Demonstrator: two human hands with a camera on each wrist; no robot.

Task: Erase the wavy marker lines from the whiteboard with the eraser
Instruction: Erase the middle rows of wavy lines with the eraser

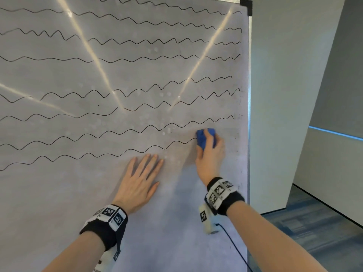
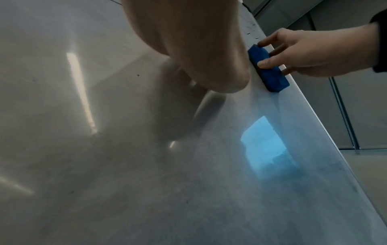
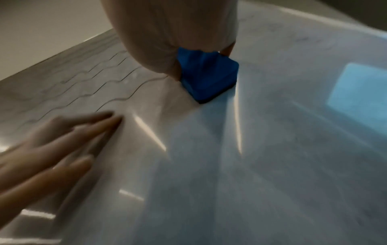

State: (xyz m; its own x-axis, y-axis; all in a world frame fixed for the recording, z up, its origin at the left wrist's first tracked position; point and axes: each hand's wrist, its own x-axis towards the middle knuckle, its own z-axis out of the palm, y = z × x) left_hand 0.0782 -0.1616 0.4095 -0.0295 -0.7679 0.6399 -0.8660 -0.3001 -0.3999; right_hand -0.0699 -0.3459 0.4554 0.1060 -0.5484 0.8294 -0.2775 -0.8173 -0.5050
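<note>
A large whiteboard (image 1: 176,222) fills the head view, crossed by several black wavy marker lines (image 1: 121,112). My right hand (image 1: 209,154) grips a blue eraser (image 1: 202,139) flat against the board at the right end of the lowest line, whose stroke stops at the eraser's left edge. The strip to the right of the eraser shows only faint smudges. My left hand (image 1: 140,179) lies flat on the board with fingers spread, just below that lowest line. In the left wrist view the eraser (image 2: 270,73) is pinched between thumb and fingers. The right wrist view shows the eraser (image 3: 207,77) meeting the line.
The board's metal frame (image 1: 249,114) with a black corner cap (image 1: 246,4) runs down the right side. Beyond it stands a pale wall (image 1: 290,95), with blue-grey carpet (image 1: 314,228) below. A thin black cable (image 1: 233,246) hangs from my right wrist band.
</note>
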